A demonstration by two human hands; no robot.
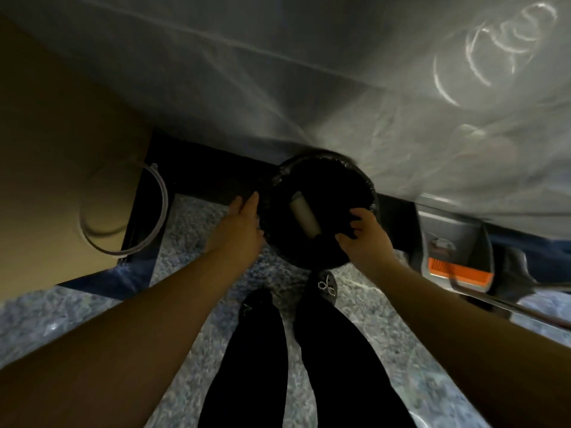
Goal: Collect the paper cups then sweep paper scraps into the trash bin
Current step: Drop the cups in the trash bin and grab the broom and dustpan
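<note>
A round black trash bin lined with a dark plastic bag (364, 180) is seen from above on the speckled grey-blue floor (191, 230), just below the edge of a table covered in a clear plastic sheet (309, 72). A stack of pale paper cups (304, 217) lies on its side inside the bin. The near right rim of the bin is gripped by the right hand (366, 239), with fingers curled over the edge. The left hand (244, 223) is held flat with straight fingers against the bin's left side, nothing being grasped. A grey and orange dustpan (457, 267) stands to the right of the bin. Black-trousered legs and embellished black shoes (326, 287) are seen just below the bin.
</note>
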